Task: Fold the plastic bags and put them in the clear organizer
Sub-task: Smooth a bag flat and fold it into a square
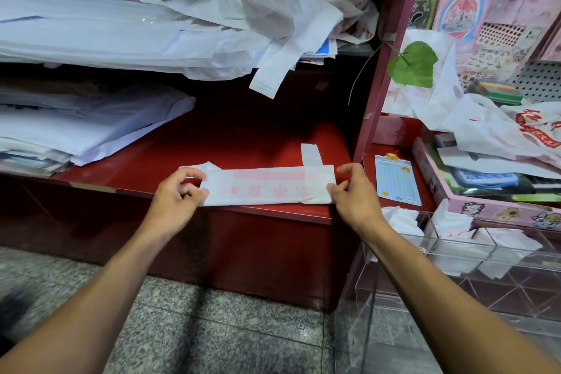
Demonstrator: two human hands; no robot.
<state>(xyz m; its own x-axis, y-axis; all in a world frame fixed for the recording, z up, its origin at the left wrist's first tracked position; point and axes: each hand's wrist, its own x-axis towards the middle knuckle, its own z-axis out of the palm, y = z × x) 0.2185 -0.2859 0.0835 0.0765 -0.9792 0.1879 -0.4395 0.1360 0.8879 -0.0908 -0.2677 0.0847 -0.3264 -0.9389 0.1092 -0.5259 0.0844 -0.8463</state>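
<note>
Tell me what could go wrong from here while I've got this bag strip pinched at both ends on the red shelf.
1. The folded bag lies along the front edge of the red shelf; if the left hand or right hand lets go, it could slide off.
2. One handle strip sticks out behind, so the next fold may come out uneven.
3. The clear organizer already holds folded bags, so its near compartments may be tight.

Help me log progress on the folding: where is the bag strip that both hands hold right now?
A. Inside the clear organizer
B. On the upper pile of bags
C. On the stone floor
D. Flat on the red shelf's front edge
D: the folded bag strip lies along the red shelf edge, the left hand and right hand pinching its ends.
</note>
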